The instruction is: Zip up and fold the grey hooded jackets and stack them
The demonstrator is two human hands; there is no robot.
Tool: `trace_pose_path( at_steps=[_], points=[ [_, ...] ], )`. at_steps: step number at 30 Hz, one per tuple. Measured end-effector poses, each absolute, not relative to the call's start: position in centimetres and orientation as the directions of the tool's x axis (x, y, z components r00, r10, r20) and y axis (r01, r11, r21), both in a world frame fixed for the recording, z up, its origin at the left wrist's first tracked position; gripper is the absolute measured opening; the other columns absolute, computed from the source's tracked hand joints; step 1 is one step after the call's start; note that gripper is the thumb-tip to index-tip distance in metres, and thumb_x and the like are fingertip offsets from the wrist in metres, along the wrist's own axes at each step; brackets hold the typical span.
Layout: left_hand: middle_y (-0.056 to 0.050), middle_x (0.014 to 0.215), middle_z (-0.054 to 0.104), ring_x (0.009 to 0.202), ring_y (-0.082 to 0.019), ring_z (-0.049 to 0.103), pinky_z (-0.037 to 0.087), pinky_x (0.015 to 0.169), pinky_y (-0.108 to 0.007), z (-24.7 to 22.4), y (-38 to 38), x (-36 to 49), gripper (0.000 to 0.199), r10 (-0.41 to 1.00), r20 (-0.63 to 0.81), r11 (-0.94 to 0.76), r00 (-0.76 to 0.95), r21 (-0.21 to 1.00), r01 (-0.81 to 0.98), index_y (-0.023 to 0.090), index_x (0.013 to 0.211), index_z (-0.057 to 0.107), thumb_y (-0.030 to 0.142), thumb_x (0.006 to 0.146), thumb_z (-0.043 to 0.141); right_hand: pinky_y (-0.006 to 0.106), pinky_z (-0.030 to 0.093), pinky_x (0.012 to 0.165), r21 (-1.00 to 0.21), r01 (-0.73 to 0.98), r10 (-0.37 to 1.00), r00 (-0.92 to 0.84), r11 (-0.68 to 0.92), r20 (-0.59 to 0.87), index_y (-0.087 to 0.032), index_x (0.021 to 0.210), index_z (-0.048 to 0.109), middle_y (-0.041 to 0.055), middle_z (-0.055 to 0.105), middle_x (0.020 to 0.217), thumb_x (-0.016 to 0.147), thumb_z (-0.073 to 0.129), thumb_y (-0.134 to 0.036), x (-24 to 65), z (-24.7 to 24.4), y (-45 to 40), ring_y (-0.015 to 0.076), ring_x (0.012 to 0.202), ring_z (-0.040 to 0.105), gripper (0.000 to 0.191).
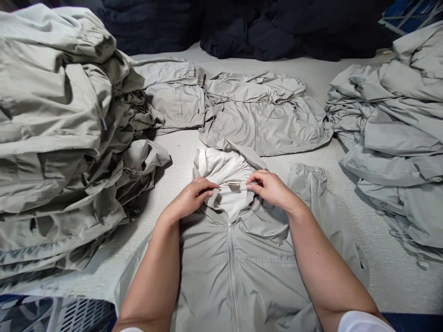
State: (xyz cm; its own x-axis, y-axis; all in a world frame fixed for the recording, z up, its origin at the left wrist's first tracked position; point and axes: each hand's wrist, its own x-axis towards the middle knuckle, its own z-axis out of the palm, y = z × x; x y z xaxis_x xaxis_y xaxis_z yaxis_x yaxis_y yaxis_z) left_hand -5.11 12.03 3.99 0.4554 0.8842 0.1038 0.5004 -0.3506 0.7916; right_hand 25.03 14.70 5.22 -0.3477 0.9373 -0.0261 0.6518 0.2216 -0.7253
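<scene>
A light grey zip jacket lies front side up before me, its zipper closed most of the way to the collar. My left hand pinches the left edge of the collar opening between thumb and fingers. On the other side, my right hand pinches the right edge of the same opening. Between the two hands a small label shows at the inner neck, against the pale lining of the hood. One sleeve with a gathered cuff is stretched out to the right.
A tall heap of grey garments rises at the left, another pile at the right. Folded grey garments lie across the table behind the hood. Dark fabric is stacked at the back. A white plastic basket stands at lower left.
</scene>
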Motion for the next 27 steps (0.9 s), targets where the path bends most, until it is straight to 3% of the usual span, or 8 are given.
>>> trace_pose_path(
  at_steps=[3, 7, 10, 13, 17, 20, 24, 27],
  points=[
    [-0.005, 0.097, 0.074, 0.098, -0.023, 0.066, 0.052, 0.092, -0.037, 4.3, 12.1, -4.7, 0.013, 0.928, 0.162, -0.323, 0.335, 0.799, 0.508, 0.023, 0.101, 0.074, 0.028, 0.097, 0.063, 0.031, 0.049, 0.083, -0.778, 0.562, 0.929, -0.364, 0.282, 0.074, -0.022, 0.091, 0.078, 0.003, 0.069, 0.092, 0.087, 0.066, -0.017, 24.6, 5.7, 14.6, 0.0181, 0.085, 0.064, 0.014],
    [-0.008, 0.114, 0.074, 0.108, -0.022, 0.068, 0.05, 0.104, -0.041, 4.7, 11.8, -2.6, 0.011, 0.928, 0.266, -0.356, 0.259, 0.835, 0.418, 0.024, 0.102, 0.06, 0.029, 0.104, 0.051, 0.032, 0.05, 0.085, -0.803, 0.483, 0.911, -0.375, 0.349, 0.17, -0.022, 0.093, 0.078, 0.0039, 0.07, 0.096, 0.09, 0.062, -0.018, 23.9, 5.9, 14.5, 0.0185, 0.087, 0.065, 0.016],
    [-0.008, 0.128, 0.074, 0.117, -0.02, 0.069, 0.033, 0.126, -0.05, 4.5, 11.5, -1.1, 0.011, 0.893, 0.247, -0.396, 0.377, 0.828, 0.396, 0.026, 0.104, 0.053, 0.029, 0.108, 0.043, 0.031, 0.051, 0.078, -0.836, 0.443, 0.91, -0.387, 0.324, 0.148, -0.022, 0.092, 0.076, 0.0029, 0.07, 0.097, 0.091, 0.062, -0.021, 23.8, 5.9, 14.5, 0.0155, 0.074, 0.063, 0.014],
    [-0.005, 0.122, 0.076, 0.115, -0.021, 0.07, 0.022, 0.131, -0.054, 4.2, 11.4, -0.7, 0.014, 0.873, 0.184, -0.409, 0.452, 0.78, 0.473, 0.027, 0.105, 0.054, 0.029, 0.108, 0.04, 0.03, 0.049, 0.068, -0.885, 0.398, 0.916, -0.394, 0.241, 0.072, -0.022, 0.093, 0.073, -0.0002, 0.069, 0.088, 0.093, 0.06, -0.025, 23.9, 6.1, 14.3, 0.0118, 0.058, 0.058, 0.013],
    [-0.004, 0.108, 0.075, 0.107, -0.022, 0.07, 0.029, 0.128, -0.055, 3.3, 11.6, -0.9, 0.014, 0.887, 0.158, -0.406, 0.434, 0.714, 0.57, 0.027, 0.105, 0.058, 0.026, 0.105, 0.043, 0.029, 0.05, 0.066, -0.926, 0.333, 0.924, -0.381, 0.179, 0.041, -0.023, 0.097, 0.071, -0.003, 0.064, 0.075, 0.094, 0.061, -0.028, 23.7, 6.1, 14.2, 0.0132, 0.057, 0.059, 0.012],
    [-0.003, 0.1, 0.072, 0.099, -0.022, 0.068, 0.035, 0.124, -0.053, 2.6, 11.9, -0.8, 0.013, 0.902, 0.196, -0.408, 0.385, 0.68, 0.609, 0.026, 0.104, 0.059, 0.022, 0.102, 0.047, 0.031, 0.053, 0.074, -0.903, 0.367, 0.937, -0.336, 0.222, 0.094, -0.022, 0.1, 0.071, 0.0023, 0.069, 0.095, 0.094, 0.06, -0.024, 22.9, 5.3, 14.1, 0.0151, 0.07, 0.066, 0.013],
    [-0.006, 0.099, 0.072, 0.098, -0.024, 0.065, 0.049, 0.104, -0.046, 2.7, 12.3, -0.6, 0.015, 0.935, 0.279, -0.354, 0.219, 0.673, 0.649, 0.024, 0.102, 0.064, 0.02, 0.102, 0.049, 0.037, 0.052, 0.094, -0.734, 0.568, 0.913, -0.365, 0.373, 0.182, -0.022, 0.11, 0.072, 0.0085, 0.07, 0.113, 0.089, 0.061, -0.01, 21.6, 3.7, 13.9, 0.0222, 0.102, 0.066, 0.026],
    [-0.007, 0.1, 0.073, 0.103, -0.027, 0.063, 0.049, 0.099, -0.045, 3.2, 12.0, -0.3, 0.015, 0.916, 0.39, -0.332, 0.096, 0.601, 0.727, 0.025, 0.102, 0.072, 0.025, 0.101, 0.057, 0.036, 0.052, 0.091, -0.658, 0.645, 0.914, -0.361, 0.388, 0.186, -0.022, 0.119, 0.067, 0.0102, 0.065, 0.121, 0.09, 0.061, -0.009, 21.0, 3.0, 13.6, 0.0213, 0.096, 0.064, 0.032]
  ],
)
